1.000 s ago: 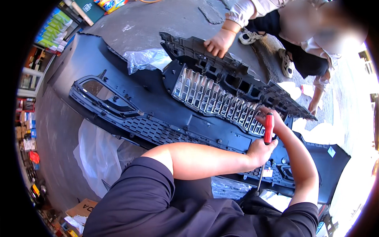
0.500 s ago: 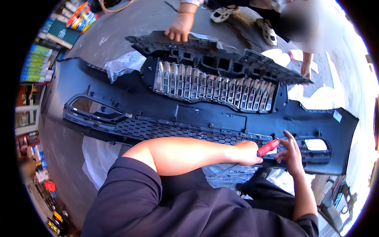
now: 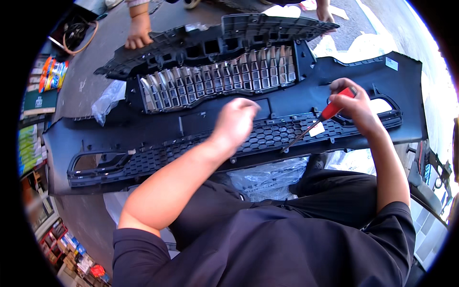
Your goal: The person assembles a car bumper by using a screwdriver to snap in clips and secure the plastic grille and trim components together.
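Note:
In my right hand (image 3: 357,111) is a screwdriver with a red handle (image 3: 331,111). Its thin shaft slants down to the left over the hexagonal lower mesh (image 3: 267,135). My left hand (image 3: 233,125), blurred by motion, hovers above the middle of a large black car bumper cover (image 3: 406,98); its finger pose is unclear. The bumper cover lies inner side up in front of me. Beyond my hands, a grille with chrome slats (image 3: 215,79) sits in it, joined by a long black plastic panel (image 3: 129,58) along the far edge.
Across from me, another person's hand (image 3: 138,32) rests on the black panel's left end, and their other hand (image 3: 326,19) is at its right end. Clear plastic wrap (image 3: 267,177) lies by my legs. Shelved boxes and packages (image 3: 31,148) line the left.
The screwdriver has passed from my left hand to my right. My left hand has moved away leftward. My view has shifted, so the bumper cover appears tilted differently.

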Available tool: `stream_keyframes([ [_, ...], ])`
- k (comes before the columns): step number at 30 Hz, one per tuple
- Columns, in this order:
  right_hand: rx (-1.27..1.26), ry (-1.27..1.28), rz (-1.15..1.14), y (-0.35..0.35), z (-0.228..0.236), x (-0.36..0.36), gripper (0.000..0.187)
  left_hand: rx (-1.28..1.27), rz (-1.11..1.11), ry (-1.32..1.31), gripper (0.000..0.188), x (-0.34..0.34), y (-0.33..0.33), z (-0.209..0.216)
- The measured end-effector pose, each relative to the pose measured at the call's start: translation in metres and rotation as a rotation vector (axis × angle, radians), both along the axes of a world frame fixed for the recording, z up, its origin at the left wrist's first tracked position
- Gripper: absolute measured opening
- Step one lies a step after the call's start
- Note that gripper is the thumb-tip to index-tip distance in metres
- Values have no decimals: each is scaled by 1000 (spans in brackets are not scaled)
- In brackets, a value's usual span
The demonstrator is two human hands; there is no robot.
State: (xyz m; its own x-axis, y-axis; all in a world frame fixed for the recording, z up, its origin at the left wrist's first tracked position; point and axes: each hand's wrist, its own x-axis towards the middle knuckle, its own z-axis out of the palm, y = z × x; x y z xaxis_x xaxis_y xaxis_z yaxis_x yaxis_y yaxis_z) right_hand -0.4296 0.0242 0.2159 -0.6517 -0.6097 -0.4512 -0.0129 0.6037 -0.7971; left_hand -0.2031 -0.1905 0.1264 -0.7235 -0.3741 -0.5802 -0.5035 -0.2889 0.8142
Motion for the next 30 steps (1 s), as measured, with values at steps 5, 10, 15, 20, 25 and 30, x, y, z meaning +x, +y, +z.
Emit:
stream_keyframes([
  [5, 234, 172, -209, 17, 14, -8, 38, 722, 209, 166, 36, -2, -28, -2],
  [10, 216, 366, 53, 10, 11, 4, 32, 642, 67, 81, 34, -10, -9, 1],
  [15, 324, 389, 39, 0, 15, 8, 29, 501, -70, -7, 18, -6, -3, 0],
  [20, 261, 439, 27, -2, 9, 8, 29, 451, -87, -23, 22, -9, -7, 0],
  [25, 266, 480, 53, -4, 5, 5, 31, 378, -142, -46, 23, -8, -10, 1],
  [30, 263, 515, 60, -1, 2, 4, 30, 387, -63, -23, 24, -6, -4, 1],
])
